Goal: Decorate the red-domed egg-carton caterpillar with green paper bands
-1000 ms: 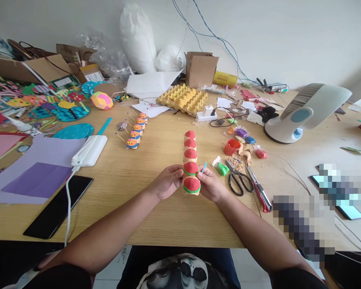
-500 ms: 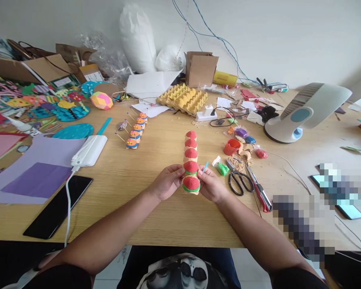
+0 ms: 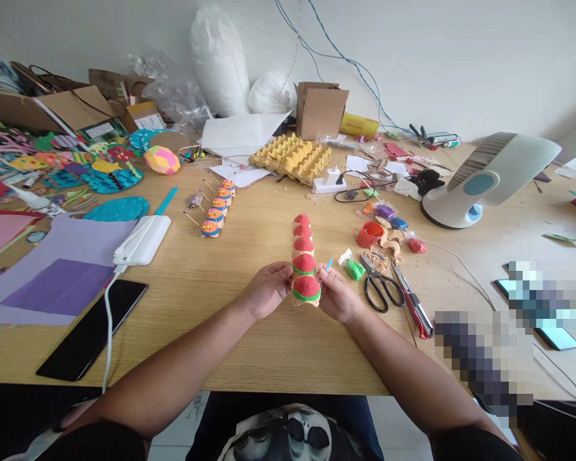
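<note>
Between my two hands is an egg-carton strip [image 3: 304,264], its row of bumps coloured red on top. The two bumps nearest me carry a green band along the lower edge of the red. My left hand [image 3: 271,291] pinches the strip's left side near the front. On the right side, my right hand [image 3: 336,293] grips it too, with a small blue tool [image 3: 329,263] sticking up from its fingers. Right of the hands lies green clay in a clear bag [image 3: 354,267]. Black-handled scissors [image 3: 382,282] and a red utility knife [image 3: 415,301] lie beyond it.
Farther left stands a decorated orange-and-blue egg-carton strip [image 3: 217,210] with pins. A yellow egg tray [image 3: 292,157] and a power strip [image 3: 329,184] sit behind. A red cup [image 3: 370,234], a fan [image 3: 484,182], a white power bank [image 3: 146,240] and a black phone [image 3: 93,326] surround the work area.
The held strip has tilted, its far end shifting slightly left and down and its near bumps rising a little. Both hands keep hold of it in nearly the same place.
</note>
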The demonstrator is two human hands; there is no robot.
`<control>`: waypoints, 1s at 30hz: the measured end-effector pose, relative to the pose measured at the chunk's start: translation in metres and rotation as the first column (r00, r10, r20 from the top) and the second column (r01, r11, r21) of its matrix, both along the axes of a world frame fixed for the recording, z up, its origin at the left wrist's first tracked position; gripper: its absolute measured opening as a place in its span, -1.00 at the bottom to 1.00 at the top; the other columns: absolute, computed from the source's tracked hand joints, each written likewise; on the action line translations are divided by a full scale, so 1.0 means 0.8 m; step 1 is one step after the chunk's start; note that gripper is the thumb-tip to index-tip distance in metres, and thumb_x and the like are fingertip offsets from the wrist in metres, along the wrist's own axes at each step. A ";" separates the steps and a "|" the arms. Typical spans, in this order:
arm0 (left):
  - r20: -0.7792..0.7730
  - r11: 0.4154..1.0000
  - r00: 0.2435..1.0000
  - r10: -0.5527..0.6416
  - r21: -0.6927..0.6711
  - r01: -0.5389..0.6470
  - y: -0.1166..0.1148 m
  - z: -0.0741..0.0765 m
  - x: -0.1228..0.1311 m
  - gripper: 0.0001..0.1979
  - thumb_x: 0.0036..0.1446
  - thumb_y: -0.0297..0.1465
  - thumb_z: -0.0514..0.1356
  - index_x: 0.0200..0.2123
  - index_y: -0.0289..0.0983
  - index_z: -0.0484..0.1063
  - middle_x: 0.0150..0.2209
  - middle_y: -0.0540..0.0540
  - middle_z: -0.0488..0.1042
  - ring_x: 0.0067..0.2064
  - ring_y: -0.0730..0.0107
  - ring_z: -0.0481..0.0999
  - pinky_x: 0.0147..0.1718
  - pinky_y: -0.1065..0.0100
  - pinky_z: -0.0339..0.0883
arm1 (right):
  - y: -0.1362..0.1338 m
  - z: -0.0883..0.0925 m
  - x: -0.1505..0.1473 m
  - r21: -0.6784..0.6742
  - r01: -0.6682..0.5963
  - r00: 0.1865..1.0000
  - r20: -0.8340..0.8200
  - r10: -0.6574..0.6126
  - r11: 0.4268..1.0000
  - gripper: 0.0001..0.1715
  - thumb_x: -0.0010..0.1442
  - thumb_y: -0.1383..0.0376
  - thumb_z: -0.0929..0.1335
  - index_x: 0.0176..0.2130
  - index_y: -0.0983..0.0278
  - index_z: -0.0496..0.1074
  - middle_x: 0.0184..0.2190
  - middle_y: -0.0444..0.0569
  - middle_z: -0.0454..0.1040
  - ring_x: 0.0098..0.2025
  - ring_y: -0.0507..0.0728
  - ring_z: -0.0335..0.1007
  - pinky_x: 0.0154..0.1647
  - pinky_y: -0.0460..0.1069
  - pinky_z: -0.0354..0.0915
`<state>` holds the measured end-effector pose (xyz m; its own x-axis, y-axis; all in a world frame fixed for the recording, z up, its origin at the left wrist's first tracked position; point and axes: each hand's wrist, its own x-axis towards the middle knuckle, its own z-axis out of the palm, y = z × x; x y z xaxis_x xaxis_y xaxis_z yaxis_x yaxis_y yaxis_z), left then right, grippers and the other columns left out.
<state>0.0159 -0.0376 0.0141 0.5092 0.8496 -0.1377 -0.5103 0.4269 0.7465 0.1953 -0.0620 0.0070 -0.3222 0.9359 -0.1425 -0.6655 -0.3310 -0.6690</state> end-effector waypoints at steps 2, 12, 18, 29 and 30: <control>0.004 1.000 1.000 -0.016 0.003 0.016 0.000 0.001 0.000 -0.62 -0.05 -0.18 0.50 -0.29 -0.35 0.63 -0.31 -0.15 0.62 -0.29 0.32 0.55 -0.29 0.30 0.41 | -0.001 0.001 0.000 0.006 0.002 1.000 0.026 -0.002 1.000 -0.61 -0.01 0.13 0.62 -0.33 0.25 0.47 -0.49 -0.20 0.46 -0.49 -0.01 0.33 -0.39 -0.09 0.32; -0.097 0.995 0.992 0.078 0.063 -0.072 0.000 -0.004 0.000 -0.74 -0.06 -0.28 0.51 -0.35 -0.33 0.65 -0.34 -0.12 0.64 -0.32 0.33 0.55 -0.29 0.30 0.39 | 0.000 0.001 -0.004 0.040 0.064 0.988 0.141 -0.069 0.997 -0.58 -0.06 0.12 0.64 -0.39 0.28 0.47 -0.50 -0.17 0.48 -0.49 -0.02 0.32 -0.41 -0.09 0.31; -0.101 0.989 0.988 0.116 0.104 -0.105 -0.002 -0.004 0.003 -0.76 -0.05 -0.27 0.50 -0.39 -0.32 0.64 -0.37 -0.10 0.63 -0.33 0.35 0.54 -0.28 0.32 0.38 | 0.000 0.000 -0.003 0.053 0.051 0.986 0.158 -0.059 0.997 -0.57 -0.05 0.10 0.63 -0.38 0.27 0.45 -0.51 -0.19 0.45 -0.51 -0.02 0.29 -0.44 -0.09 0.29; -0.090 0.995 0.996 0.018 0.098 -0.010 0.002 -0.008 -0.002 -0.69 -0.08 -0.24 0.52 -0.32 -0.32 0.65 -0.29 -0.15 0.65 -0.28 0.29 0.57 -0.23 0.27 0.42 | 0.002 -0.002 0.003 0.087 0.053 0.979 0.189 -0.069 0.995 -0.56 -0.08 0.10 0.64 -0.38 0.27 0.48 -0.47 -0.18 0.49 -0.48 -0.02 0.32 -0.38 -0.09 0.30; -0.110 0.994 0.994 0.023 0.110 -0.011 0.003 -0.009 -0.003 -0.69 -0.07 -0.24 0.51 -0.32 -0.32 0.65 -0.30 -0.14 0.65 -0.27 0.29 0.57 -0.22 0.27 0.42 | 0.003 -0.003 0.004 0.104 0.057 0.974 0.214 -0.079 0.993 -0.56 -0.08 0.09 0.64 -0.38 0.27 0.48 -0.47 -0.18 0.49 -0.48 -0.02 0.31 -0.38 -0.09 0.29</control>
